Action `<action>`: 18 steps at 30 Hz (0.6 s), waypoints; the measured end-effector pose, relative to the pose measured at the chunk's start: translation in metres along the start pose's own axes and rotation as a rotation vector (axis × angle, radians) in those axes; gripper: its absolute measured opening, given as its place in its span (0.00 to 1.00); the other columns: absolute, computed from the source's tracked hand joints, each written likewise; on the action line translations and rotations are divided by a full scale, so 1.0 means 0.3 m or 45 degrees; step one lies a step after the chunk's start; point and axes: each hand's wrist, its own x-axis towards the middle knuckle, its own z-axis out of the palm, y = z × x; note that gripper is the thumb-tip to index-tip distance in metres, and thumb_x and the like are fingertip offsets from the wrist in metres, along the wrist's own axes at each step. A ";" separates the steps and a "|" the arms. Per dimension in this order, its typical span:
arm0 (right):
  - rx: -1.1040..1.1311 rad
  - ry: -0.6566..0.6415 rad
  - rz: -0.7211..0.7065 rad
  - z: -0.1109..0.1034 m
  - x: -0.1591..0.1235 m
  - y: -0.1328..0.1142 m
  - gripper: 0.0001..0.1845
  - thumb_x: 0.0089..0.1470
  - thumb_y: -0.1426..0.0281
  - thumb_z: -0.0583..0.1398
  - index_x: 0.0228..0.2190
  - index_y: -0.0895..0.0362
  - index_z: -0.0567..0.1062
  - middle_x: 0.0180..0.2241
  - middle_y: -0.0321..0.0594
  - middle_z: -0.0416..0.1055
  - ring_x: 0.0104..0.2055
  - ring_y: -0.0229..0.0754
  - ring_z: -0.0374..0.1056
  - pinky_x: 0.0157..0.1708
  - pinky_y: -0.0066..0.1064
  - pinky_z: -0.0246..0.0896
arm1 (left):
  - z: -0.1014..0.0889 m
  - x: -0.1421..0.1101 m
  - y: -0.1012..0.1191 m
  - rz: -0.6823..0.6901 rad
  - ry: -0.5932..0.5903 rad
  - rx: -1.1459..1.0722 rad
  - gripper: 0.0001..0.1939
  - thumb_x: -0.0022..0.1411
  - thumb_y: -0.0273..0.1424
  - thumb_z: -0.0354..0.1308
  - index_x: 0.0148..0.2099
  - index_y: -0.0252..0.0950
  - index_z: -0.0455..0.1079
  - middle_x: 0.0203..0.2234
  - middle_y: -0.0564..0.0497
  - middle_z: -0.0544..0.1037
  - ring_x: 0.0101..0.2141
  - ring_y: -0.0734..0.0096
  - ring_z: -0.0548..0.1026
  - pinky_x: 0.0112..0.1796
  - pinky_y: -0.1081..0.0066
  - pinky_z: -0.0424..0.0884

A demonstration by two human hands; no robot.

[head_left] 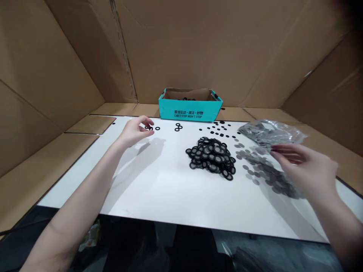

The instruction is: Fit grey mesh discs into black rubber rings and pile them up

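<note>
My left hand (134,131) reaches over the far left of the white table, thumb and curved fingers apart. Black rings (157,128) lie at its fingertips, partly hidden by them. On the right, my right hand (307,166) hovers above a spread of thin grey discs (262,166), with thumb and fingertips close together. Anything between those tips is too small to make out. Just beyond that hand rests a clear plastic bag (269,132) with grey discs inside. Between my hands sits a heap of black rings with grey centres (211,156).
A turquoise box (190,109) with black pieces inside stands at the back. Before it lie a few black rings (177,127) and several small black discs (219,128). Cardboard walls (198,45) enclose the back and sides of the white table (159,189).
</note>
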 end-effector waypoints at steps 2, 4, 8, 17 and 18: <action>0.134 -0.007 0.087 0.017 0.003 -0.065 0.07 0.49 0.71 0.66 0.34 0.54 0.81 0.35 0.49 0.84 0.38 0.56 0.82 0.45 0.47 0.75 | 0.015 -0.012 0.025 0.039 -0.021 -0.191 0.22 0.50 0.39 0.66 0.46 0.34 0.75 0.46 0.43 0.81 0.35 0.66 0.80 0.36 0.71 0.74; 0.268 0.010 0.037 0.036 0.000 -0.143 0.08 0.48 0.70 0.68 0.35 0.54 0.80 0.37 0.50 0.84 0.39 0.57 0.82 0.48 0.49 0.75 | 0.035 -0.023 0.051 0.085 -0.034 -0.316 0.20 0.49 0.38 0.68 0.43 0.33 0.76 0.43 0.43 0.82 0.34 0.68 0.79 0.38 0.70 0.75; 0.632 0.005 -0.093 0.083 -0.029 -0.290 0.16 0.45 0.68 0.72 0.38 0.54 0.79 0.43 0.48 0.82 0.38 0.52 0.81 0.48 0.49 0.77 | 0.088 -0.053 0.103 0.198 -0.121 -0.506 0.17 0.50 0.37 0.70 0.40 0.32 0.77 0.42 0.43 0.81 0.32 0.72 0.78 0.37 0.71 0.76; 0.768 -0.284 -0.635 0.150 -0.125 -0.474 0.22 0.56 0.77 0.68 0.50 0.47 0.75 0.46 0.40 0.79 0.41 0.45 0.81 0.46 0.42 0.79 | 0.193 -0.143 0.213 0.223 -0.376 -0.823 0.11 0.51 0.29 0.72 0.37 0.32 0.77 0.28 0.52 0.79 0.26 0.77 0.76 0.31 0.75 0.74; 0.752 -0.276 -0.671 0.157 -0.131 -0.482 0.24 0.56 0.78 0.67 0.52 0.46 0.74 0.47 0.40 0.79 0.41 0.45 0.81 0.46 0.43 0.79 | 0.197 -0.148 0.218 0.193 -0.411 -0.870 0.11 0.52 0.29 0.71 0.38 0.32 0.78 0.28 0.51 0.80 0.27 0.75 0.77 0.33 0.74 0.75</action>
